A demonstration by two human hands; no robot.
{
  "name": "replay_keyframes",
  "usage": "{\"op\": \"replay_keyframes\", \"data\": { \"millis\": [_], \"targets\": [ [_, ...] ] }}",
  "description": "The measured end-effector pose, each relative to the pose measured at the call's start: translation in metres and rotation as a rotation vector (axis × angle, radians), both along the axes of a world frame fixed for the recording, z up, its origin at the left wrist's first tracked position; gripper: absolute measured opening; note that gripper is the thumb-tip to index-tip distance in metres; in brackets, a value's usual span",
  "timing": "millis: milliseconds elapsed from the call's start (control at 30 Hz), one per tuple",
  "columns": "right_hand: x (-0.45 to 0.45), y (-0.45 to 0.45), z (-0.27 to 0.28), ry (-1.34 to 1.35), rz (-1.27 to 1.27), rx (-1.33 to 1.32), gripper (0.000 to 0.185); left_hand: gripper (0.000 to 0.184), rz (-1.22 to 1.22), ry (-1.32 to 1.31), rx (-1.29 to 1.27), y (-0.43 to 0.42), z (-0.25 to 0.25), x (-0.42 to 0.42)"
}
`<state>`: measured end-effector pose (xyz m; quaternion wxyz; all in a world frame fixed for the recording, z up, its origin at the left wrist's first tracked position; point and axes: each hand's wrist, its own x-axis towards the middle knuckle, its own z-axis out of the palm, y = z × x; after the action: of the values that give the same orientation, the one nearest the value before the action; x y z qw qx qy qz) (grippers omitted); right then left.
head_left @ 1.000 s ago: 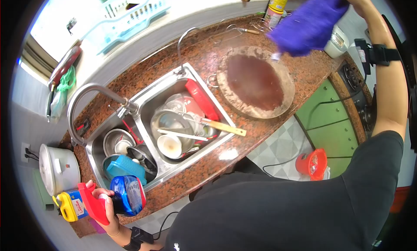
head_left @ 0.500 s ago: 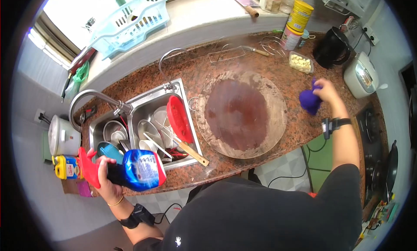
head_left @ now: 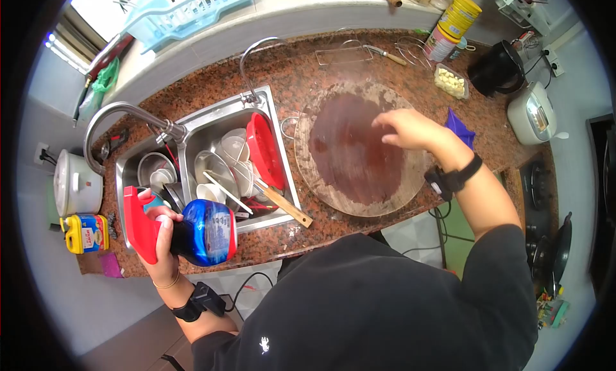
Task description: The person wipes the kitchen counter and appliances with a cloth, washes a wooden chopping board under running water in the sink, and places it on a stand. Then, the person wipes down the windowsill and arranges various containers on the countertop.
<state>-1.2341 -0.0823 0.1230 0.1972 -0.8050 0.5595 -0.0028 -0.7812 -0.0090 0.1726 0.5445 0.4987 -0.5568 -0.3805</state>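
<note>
My left hand (head_left: pixel 163 242) is wrapped round the neck of a blue spray bottle (head_left: pixel 208 233) with a red trigger head, held tilted in front of the sink. Over the right part of a round board (head_left: pixel 359 191) is my right hand (head_left: pixel 407 128), with nothing visible in it and its fingers partly apart. Whether the fingertips touch the board cannot be told. The board has a dark, wet-looking middle and a paler rim. A purple cloth (head_left: pixel 460 128) lies on the counter to the right of the board, behind my right forearm.
A double sink (head_left: pixel 290 194) holds bowls, a red basin (head_left: pixel 264 154) and a wooden-handled utensil (head_left: pixel 289 207). A tub of pale pieces (head_left: pixel 450 82), a black kettle (head_left: pixel 495 69) and a rice cooker (head_left: pixel 531 114) stand at the right. A yellow bottle (head_left: pixel 86 234) stands left.
My right hand has let go of the purple cloth, which now lies on the counter, and has moved left over the round board. My left hand still holds the spray bottle.
</note>
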Motion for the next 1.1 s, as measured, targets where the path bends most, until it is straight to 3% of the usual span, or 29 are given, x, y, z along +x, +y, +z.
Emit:
{"op": "replay_keyframes", "data": {
  "millis": [67, 200, 367, 400, 433, 500, 600, 733, 800, 833, 867, 900, 933, 967, 1033, 1100],
  "targets": [
    [0.019, -0.017, -0.004, 0.131, -0.005, 0.035, 0.035, 0.051, 0.026, -0.08, 0.022, 0.002, -0.01, 0.008],
    [0.084, -0.072, -0.036, -0.068, 0.187, -0.006, 0.035, 0.048, 0.228, -0.182, -0.024, 0.015, -0.041, 0.027],
    [0.156, -0.138, -0.089, 0.094, 0.2, 0.073, 0.039, 0.047, 0.547, -0.362, -0.112, 0.043, -0.07, 0.046],
    [0.166, -0.146, -0.091, 0.204, 0.279, 0.219, 0.046, 0.048, 0.565, -0.386, -0.112, 0.046, -0.076, 0.048],
    [0.172, -0.153, -0.091, 0.316, 0.36, 0.363, 0.054, 0.048, 0.585, -0.388, -0.109, 0.048, -0.081, 0.049],
    [0.177, -0.153, -0.09, 0.306, 0.4, 0.36, 0.06, 0.048, 0.68, -0.161, -0.148, 0.054, -0.084, 0.047],
    [0.154, -0.141, -0.065, 0.067, 0.388, 0.253, 0.054, 0.051, 0.632, -0.121, -0.082, 0.066, -0.088, 0.056],
    [0.043, -0.111, -0.011, -0.256, 0.395, 0.035, 0.048, 0.046, 0.616, -0.027, 0.045, 0.079, -0.11, 0.065],
    [-0.019, -0.077, 0.03, -0.295, 0.008, 0.185, 0.046, 0.045, 0.641, -0.039, 0.046, 0.088, -0.105, 0.049],
    [-0.067, -0.068, 0.014, -0.307, -0.035, 0.026, 0.046, 0.041, 0.813, -0.145, -0.037, 0.092, -0.101, 0.037],
    [-0.109, -0.054, 0.007, -0.162, -0.211, 0.028, 0.047, 0.038, 0.989, -0.256, -0.123, 0.099, -0.097, 0.028],
    [-0.146, -0.032, -0.009, -0.02, -0.302, -0.103, 0.046, 0.038, 1.005, -0.263, -0.132, 0.112, -0.101, 0.024],
    [-0.174, -0.014, -0.027, 0.118, -0.445, -0.069, 0.045, 0.033, 1.021, -0.291, -0.085, 0.131, -0.109, 0.021],
    [-0.175, 0.007, -0.035, 0.032, -0.577, 0.012, 0.044, 0.028, 1.037, -0.326, -0.036, 0.139, -0.102, 0.009],
    [-0.169, 0.034, -0.072, -0.275, -0.621, 0.169, 0.054, 0.022, 0.656, -0.081, 0.095, 0.117, -0.09, -0.044],
    [-0.135, 0.045, -0.092, -0.234, -0.67, 0.211, 0.073, 0.023, 0.252, 0.152, 0.412, 0.07, -0.075, -0.104]
  ]
}}
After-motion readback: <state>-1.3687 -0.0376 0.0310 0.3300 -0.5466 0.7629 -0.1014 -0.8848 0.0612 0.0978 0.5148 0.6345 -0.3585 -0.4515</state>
